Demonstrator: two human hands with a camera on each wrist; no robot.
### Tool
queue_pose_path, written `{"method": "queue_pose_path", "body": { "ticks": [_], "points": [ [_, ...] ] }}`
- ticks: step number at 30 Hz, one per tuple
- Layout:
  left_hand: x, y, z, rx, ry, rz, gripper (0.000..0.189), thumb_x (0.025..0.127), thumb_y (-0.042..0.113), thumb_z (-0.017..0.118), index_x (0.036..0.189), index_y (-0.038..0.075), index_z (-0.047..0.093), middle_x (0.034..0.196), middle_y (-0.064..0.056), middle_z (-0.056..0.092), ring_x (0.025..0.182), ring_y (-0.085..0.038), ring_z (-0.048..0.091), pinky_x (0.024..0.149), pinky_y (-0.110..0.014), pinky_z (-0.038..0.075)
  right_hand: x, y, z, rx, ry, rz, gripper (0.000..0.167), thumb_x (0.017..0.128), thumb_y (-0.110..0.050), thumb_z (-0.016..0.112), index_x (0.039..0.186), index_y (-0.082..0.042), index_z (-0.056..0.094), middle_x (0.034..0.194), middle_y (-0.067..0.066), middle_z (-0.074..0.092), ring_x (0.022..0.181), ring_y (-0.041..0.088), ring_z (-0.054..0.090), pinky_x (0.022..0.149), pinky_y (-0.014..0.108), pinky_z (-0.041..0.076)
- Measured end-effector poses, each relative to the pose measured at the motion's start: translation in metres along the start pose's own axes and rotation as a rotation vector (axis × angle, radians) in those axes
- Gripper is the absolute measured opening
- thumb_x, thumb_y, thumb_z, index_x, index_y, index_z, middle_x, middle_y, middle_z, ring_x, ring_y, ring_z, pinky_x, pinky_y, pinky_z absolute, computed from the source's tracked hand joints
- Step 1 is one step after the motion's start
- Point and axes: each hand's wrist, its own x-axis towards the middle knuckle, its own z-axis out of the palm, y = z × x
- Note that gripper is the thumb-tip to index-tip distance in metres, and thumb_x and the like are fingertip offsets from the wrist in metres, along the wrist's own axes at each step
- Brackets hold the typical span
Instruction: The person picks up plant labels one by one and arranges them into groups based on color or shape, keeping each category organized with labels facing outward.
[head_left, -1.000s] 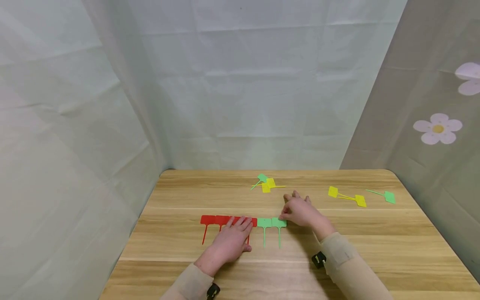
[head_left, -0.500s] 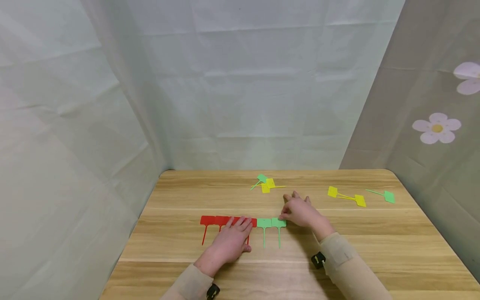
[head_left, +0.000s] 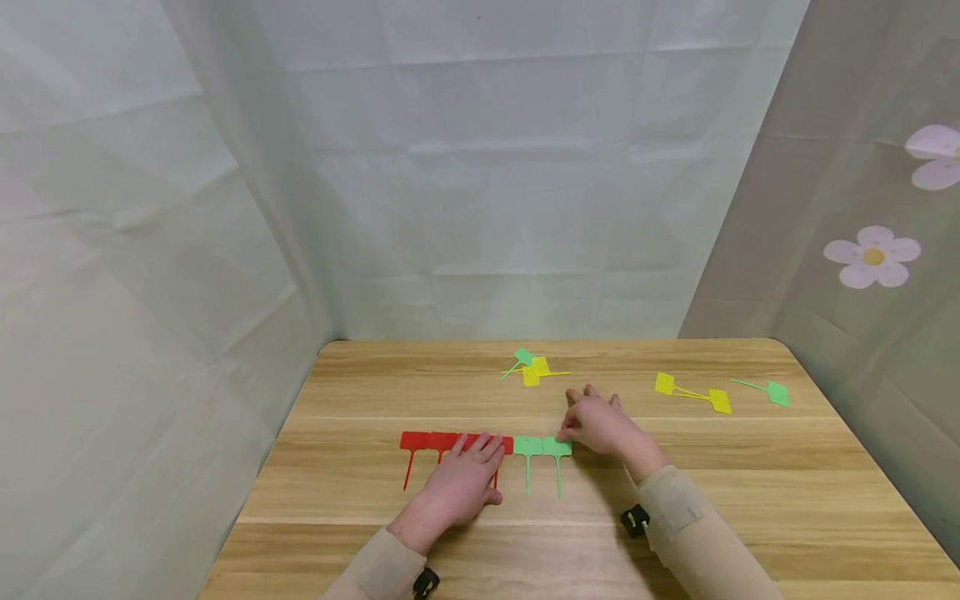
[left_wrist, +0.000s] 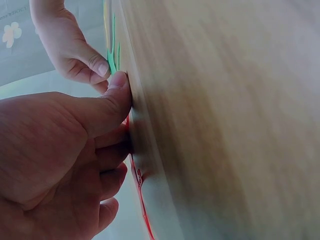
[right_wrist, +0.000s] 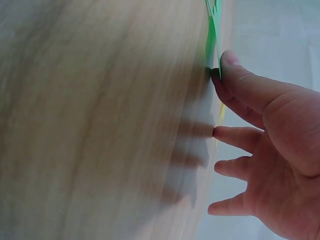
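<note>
Several red cable tie tags [head_left: 415,440] lie side by side in a row on the table, their thin tails toward me. My left hand [head_left: 462,483] rests on the right part of the red row with its fingers stretched out, hiding some tags. Two green cable tie tags [head_left: 528,446] continue the row to the right. The right hand [head_left: 600,422] pinches the outer edge of the end green tag [right_wrist: 215,40] between thumb and forefinger, its other fingers spread. In the right wrist view, that tag's edge sits at the fingertips.
Behind the row lies a small pile of yellow tags [head_left: 541,367] with one green tag [head_left: 523,357]. Two more yellow tags [head_left: 720,401] and a loose green tag [head_left: 777,392] are at the back right. A pale curtain [head_left: 480,167] hangs behind the wooden table [head_left: 360,383].
</note>
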Motion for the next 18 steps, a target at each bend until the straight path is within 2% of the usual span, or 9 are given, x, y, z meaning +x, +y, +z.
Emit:
{"method": "queue_pose_path", "body": {
  "ticks": [18],
  "points": [
    [0.0, -0.0003, 0.0008, 0.0, -0.007, -0.005, 0.075, 0.098, 0.045, 0.076, 0.159, 0.009, 0.052, 0.169, -0.006, 0.043, 0.158, -0.027, 0.035, 0.129, -0.053, 0.025, 0.0038, 0.0041, 0.003, 0.004, 0.009, -0.008, 0.016, 0.094, -0.034, 0.081, 0.084, -0.024, 0.074, 0.165, 0.028, 0.039, 0.155, 0.062, 0.015, 0.111, 0.09, 0.007]
  ]
}}
